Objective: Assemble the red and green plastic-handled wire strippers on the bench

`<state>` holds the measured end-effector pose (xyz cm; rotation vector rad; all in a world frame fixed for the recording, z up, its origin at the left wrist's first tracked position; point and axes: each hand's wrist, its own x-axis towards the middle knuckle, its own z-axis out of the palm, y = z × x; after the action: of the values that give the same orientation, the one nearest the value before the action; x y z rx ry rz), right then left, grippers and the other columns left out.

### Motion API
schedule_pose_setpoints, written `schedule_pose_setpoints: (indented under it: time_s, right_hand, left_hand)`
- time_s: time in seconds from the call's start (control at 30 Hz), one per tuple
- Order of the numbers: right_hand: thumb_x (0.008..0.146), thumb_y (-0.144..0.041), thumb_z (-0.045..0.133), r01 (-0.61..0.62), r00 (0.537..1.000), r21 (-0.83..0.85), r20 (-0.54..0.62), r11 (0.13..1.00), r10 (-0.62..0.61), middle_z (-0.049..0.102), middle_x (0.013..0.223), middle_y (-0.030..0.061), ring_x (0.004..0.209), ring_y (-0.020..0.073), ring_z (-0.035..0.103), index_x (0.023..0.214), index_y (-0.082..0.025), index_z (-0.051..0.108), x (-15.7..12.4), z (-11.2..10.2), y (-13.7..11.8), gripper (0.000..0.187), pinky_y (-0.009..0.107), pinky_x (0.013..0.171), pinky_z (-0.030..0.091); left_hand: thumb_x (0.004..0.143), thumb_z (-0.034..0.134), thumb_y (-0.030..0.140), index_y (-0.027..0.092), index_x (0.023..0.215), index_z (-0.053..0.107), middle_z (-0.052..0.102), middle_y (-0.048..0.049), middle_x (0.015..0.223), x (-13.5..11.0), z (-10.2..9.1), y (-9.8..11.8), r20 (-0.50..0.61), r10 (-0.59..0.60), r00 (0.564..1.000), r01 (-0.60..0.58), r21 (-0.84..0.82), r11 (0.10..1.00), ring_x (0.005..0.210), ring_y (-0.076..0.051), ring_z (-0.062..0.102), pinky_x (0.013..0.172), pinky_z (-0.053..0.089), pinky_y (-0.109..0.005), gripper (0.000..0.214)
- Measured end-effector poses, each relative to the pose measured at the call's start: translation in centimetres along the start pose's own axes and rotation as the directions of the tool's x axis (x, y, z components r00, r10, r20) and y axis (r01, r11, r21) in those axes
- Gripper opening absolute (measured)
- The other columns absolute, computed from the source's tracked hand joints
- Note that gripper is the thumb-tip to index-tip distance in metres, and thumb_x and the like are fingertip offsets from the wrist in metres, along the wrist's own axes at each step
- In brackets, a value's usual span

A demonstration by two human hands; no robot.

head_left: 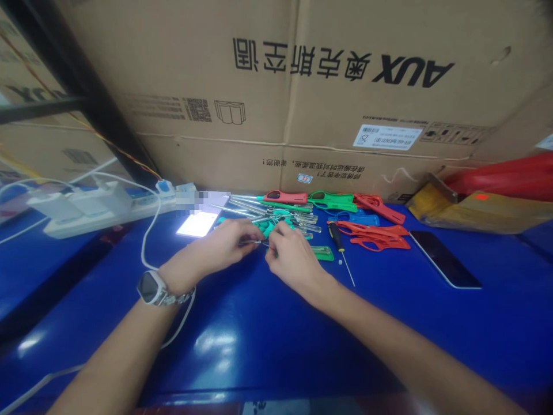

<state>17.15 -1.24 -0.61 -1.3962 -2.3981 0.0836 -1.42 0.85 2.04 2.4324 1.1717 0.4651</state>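
My left hand [228,242] and my right hand [294,256] are close together over the blue table, fingertips pinched. A thin pale piece shows between them; its kind is too small to make out, and the fingers partly hide it. Just behind lies a pile of teal-green parts [276,219] with metal rods [244,206] and clear plastic pieces [310,219]. To the right of my right hand is a screwdriver [336,236] with a black and yellow handle. Near its shaft sits a tiny white piece [340,262]. A green casing [324,252] lies partly behind my right hand.
Red casings [380,235] and green casings [334,200] lie along the back. A dark-screened phone [444,259] is at right, a lit screen [196,223] at left. A white power strip [108,213] trails cables. Behind stands a cardboard box [259,132]; a yellowish container [496,213] is far right.
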Motion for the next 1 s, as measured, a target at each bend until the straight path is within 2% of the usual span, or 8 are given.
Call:
schedule_pose_setpoints:
  time_s: [0.23, 0.4, 0.53, 0.67, 0.73, 0.83, 0.9, 1.0]
  right_hand:
    - [0.087, -0.016, 0.057, 0.011, 1.000, 0.020, -0.023, 1.000, -0.011, 0.066, 0.096, 0.0085, 0.086, 0.0218, 0.060, 0.080, -0.016, 0.069, 0.0, 0.3, 0.2, 0.014, 0.037, 0.079, 0.037]
    - [0.086, -0.019, 0.063, 0.022, 0.997, 0.084, -0.071, 0.996, -0.016, 0.069, 0.088, 0.0033, 0.089, 0.0203, 0.061, 0.074, -0.018, 0.064, -0.2, 0.5, 0.6, 0.012, 0.036, 0.081, 0.030]
    - [0.085, -0.019, 0.064, 0.050, 0.993, 0.147, -0.112, 0.988, -0.034, 0.071, 0.089, 0.0015, 0.089, 0.0201, 0.062, 0.085, -0.019, 0.061, -0.6, 0.5, 1.2, 0.003, 0.035, 0.080, 0.029]
    - [0.084, -0.024, 0.068, 0.132, 0.986, 0.100, -0.118, 0.986, -0.119, 0.072, 0.103, 0.0043, 0.097, 0.0231, 0.060, 0.104, -0.019, 0.061, -0.9, -0.2, 2.0, 0.021, 0.036, 0.083, 0.030]
    - [0.085, -0.029, 0.069, 0.171, 0.982, 0.034, -0.092, 0.985, -0.167, 0.072, 0.101, 0.0054, 0.099, 0.0250, 0.058, 0.102, -0.020, 0.063, -1.0, -0.5, 2.3, 0.020, 0.038, 0.084, 0.029]
    - [0.089, -0.027, 0.065, 0.185, 0.980, 0.001, -0.068, 0.983, -0.185, 0.072, 0.092, 0.0050, 0.096, 0.0246, 0.056, 0.089, -0.020, 0.066, -1.0, -0.8, 2.6, 0.007, 0.039, 0.084, 0.028]
    - [0.090, -0.022, 0.062, 0.167, 0.984, 0.043, -0.065, 0.985, -0.164, 0.072, 0.089, 0.0036, 0.094, 0.0234, 0.056, 0.087, -0.020, 0.066, -0.9, -0.6, 2.6, 0.005, 0.038, 0.084, 0.028]
    - [0.087, -0.017, 0.064, 0.124, 0.992, 0.175, -0.058, 0.977, -0.116, 0.073, 0.087, 0.0006, 0.091, 0.0219, 0.056, 0.099, -0.021, 0.066, -0.9, -0.3, 2.8, 0.013, 0.037, 0.085, 0.029]
  left_hand:
    - [0.085, 0.059, 0.011, 0.019, 0.093, 0.073, 0.068, -0.0055, 0.088, 0.1, 0.1, 0.1, -0.003, 0.030, 1.000, -0.030, 0.052, 0.998, 0.077, -0.019, 0.063, 0.070, 0.046, -0.029, 0.018]
    - [0.089, 0.063, 0.023, 0.018, 0.092, 0.073, 0.067, -0.0057, 0.087, 0.1, 0.2, -0.3, 0.012, 0.019, 1.000, -0.020, 0.074, 0.997, 0.076, -0.019, 0.062, 0.069, 0.046, -0.028, 0.011]
    - [0.088, 0.062, 0.021, 0.019, 0.094, 0.073, 0.068, -0.0049, 0.087, 0.1, 0.3, -0.4, 0.016, 0.012, 1.000, -0.013, 0.069, 0.998, 0.074, -0.018, 0.061, 0.068, 0.045, -0.028, 0.012]
    - [0.086, 0.063, 0.020, 0.019, 0.093, 0.073, 0.068, -0.0041, 0.087, 0.0, 0.3, -0.4, 0.015, 0.008, 1.000, -0.009, 0.067, 0.998, 0.072, -0.017, 0.061, 0.067, 0.044, -0.026, 0.012]
    - [0.085, 0.063, 0.019, 0.019, 0.092, 0.073, 0.068, -0.0036, 0.085, 0.0, 0.3, -0.3, 0.015, -0.002, 1.000, 0.001, 0.070, 0.998, 0.072, -0.016, 0.061, 0.066, 0.044, -0.026, 0.012]
    - [0.085, 0.063, 0.019, 0.019, 0.091, 0.073, 0.069, -0.0033, 0.085, 0.1, 0.3, -0.3, 0.018, -0.010, 1.000, 0.009, 0.061, 0.998, 0.072, -0.016, 0.061, 0.067, 0.044, -0.026, 0.012]
    - [0.086, 0.063, 0.019, 0.019, 0.092, 0.073, 0.070, -0.0038, 0.087, 0.1, 0.3, -0.4, 0.013, -0.006, 1.000, 0.005, 0.051, 0.999, 0.073, -0.017, 0.061, 0.068, 0.044, -0.027, 0.012]
    - [0.087, 0.064, 0.019, 0.019, 0.092, 0.074, 0.070, -0.0045, 0.089, 0.1, 0.2, -0.4, 0.019, 0.006, 1.000, -0.007, 0.037, 0.999, 0.076, -0.017, 0.062, 0.070, 0.045, -0.028, 0.012]
